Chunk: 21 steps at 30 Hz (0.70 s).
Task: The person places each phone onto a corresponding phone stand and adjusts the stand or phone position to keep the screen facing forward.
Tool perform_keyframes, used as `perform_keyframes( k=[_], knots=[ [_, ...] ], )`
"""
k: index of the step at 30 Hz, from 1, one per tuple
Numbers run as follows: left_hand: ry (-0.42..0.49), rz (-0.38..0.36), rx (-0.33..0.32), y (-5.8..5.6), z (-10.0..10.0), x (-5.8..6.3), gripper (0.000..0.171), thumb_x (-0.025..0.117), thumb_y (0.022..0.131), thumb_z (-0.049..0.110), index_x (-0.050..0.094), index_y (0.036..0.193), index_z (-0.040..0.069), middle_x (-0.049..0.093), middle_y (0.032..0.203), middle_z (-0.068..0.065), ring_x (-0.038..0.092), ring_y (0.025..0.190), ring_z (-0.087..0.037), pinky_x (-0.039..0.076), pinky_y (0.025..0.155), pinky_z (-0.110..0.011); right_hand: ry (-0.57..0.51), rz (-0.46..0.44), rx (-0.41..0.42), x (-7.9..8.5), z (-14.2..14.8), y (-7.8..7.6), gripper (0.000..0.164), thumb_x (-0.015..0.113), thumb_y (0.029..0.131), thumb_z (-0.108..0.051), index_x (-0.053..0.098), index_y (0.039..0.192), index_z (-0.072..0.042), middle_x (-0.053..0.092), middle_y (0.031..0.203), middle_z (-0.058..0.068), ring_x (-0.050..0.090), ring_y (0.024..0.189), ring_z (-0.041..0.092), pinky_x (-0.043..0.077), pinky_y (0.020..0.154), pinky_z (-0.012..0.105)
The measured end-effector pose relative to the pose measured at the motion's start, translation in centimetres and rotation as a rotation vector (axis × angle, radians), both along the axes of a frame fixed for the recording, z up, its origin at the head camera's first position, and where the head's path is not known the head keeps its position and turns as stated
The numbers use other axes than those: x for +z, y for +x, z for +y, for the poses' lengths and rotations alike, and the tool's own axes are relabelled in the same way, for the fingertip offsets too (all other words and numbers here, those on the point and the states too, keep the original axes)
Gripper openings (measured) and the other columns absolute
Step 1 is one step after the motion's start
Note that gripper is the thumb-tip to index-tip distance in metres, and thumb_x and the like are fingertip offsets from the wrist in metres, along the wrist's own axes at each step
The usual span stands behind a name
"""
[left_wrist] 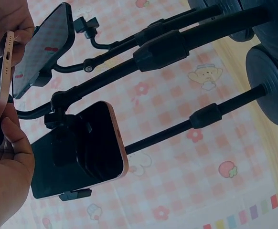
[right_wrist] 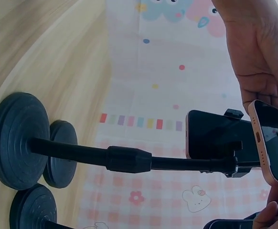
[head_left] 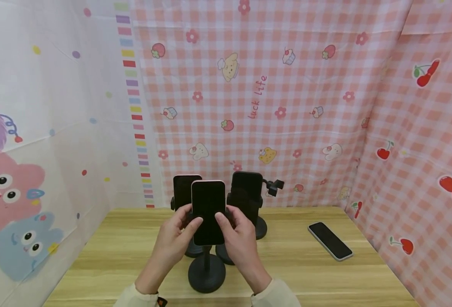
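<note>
A black-screened smartphone (head_left: 208, 213) with a pinkish edge stands upright at the head of a black phone stand (head_left: 207, 273). My left hand (head_left: 174, 236) grips its left side, thumb on the front and fingers curled behind. On the opposite side my right hand (head_left: 241, 238) holds it the same way, thumb at the screen's edge. In the left wrist view the smartphone's bottom edge (left_wrist: 6, 71) shows between both hands. The right wrist view shows that edge (right_wrist: 259, 136) too, beside the hands. The clamp behind the smartphone is mostly hidden.
Behind stand further black stands, one bearing a pink-edged phone (head_left: 181, 192) at left, another a dark phone (head_left: 247, 192) at right. A bare clamp (head_left: 273, 186) juts out beside it. Another phone (head_left: 330, 241) lies on the wooden table (head_left: 287, 273). Patterned curtains (head_left: 287, 140) surround the table.
</note>
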<state>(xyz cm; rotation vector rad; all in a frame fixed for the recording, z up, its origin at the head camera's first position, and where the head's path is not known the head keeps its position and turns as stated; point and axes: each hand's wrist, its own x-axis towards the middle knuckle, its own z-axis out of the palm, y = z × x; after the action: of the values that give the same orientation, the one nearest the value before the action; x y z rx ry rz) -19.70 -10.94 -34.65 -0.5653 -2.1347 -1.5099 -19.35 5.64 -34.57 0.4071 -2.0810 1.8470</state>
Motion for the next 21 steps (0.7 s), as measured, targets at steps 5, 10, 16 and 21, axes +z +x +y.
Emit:
perform_keyframes(
  k=[5,10,16,21],
  knots=[
    [0.009,0.002,-0.014,0.0,0.0,0.0,0.032,0.063,0.085,0.023,0.057,0.115,0.013,0.066,0.089,0.001,0.062,0.077,-0.011,0.051,0.063,-0.026,-0.008,-0.003,-0.009,1.1,-0.2,1.1,0.030,0.060,0.087,-0.028,0.059,0.112,-0.011,0.063,0.092,0.003,0.060,0.079,0.020,0.050,0.068,0.028],
    [-0.027,0.038,-0.002,-0.1,-0.1,0.1,0.029,0.064,0.085,0.026,0.058,0.111,0.016,0.065,0.084,0.006,0.061,0.072,-0.010,0.050,0.058,-0.027,-0.015,0.015,-0.037,2.3,-0.4,2.4,0.027,0.060,0.088,-0.019,0.059,0.112,-0.006,0.063,0.093,0.007,0.060,0.079,0.025,0.050,0.068,0.027],
    [-0.064,0.065,0.018,0.0,-0.1,0.3,0.028,0.065,0.084,0.025,0.059,0.109,0.015,0.064,0.080,0.008,0.059,0.068,-0.008,0.048,0.055,-0.026,-0.018,0.007,-0.052,2.6,-0.6,2.7,0.027,0.060,0.088,-0.018,0.059,0.111,-0.006,0.064,0.094,0.007,0.061,0.080,0.022,0.050,0.069,0.027],
    [-0.082,0.061,0.043,0.1,-0.1,0.4,0.028,0.065,0.084,0.026,0.059,0.108,0.014,0.064,0.079,0.007,0.059,0.067,-0.008,0.047,0.054,-0.025,0.013,0.020,-0.102,2.9,-0.9,2.9,0.026,0.061,0.087,-0.018,0.060,0.110,-0.005,0.064,0.093,0.006,0.062,0.079,0.021,0.050,0.068,0.025]
  ],
)
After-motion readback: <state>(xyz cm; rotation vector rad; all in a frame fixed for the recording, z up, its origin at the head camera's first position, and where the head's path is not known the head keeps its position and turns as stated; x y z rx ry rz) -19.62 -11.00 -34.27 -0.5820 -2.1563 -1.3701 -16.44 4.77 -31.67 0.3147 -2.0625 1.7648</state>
